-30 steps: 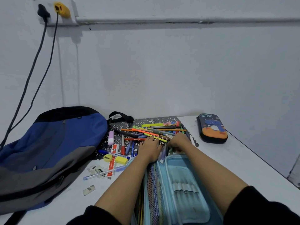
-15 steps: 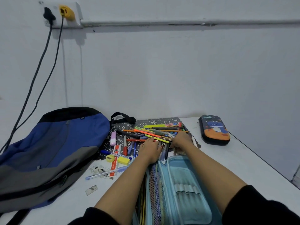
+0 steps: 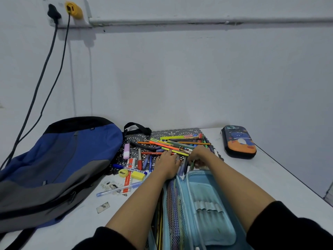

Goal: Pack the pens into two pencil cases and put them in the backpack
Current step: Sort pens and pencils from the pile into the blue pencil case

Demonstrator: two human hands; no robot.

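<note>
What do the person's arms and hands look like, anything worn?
The left hand and right hand are bare: no gloves, no rings or watch visible. Forearms are uncovered; the black left sleeve and black right sleeve end near the elbows.

pens (image 3: 177, 144) — between backpack (image 3: 54, 165) and case (image 3: 238, 141)
</note>
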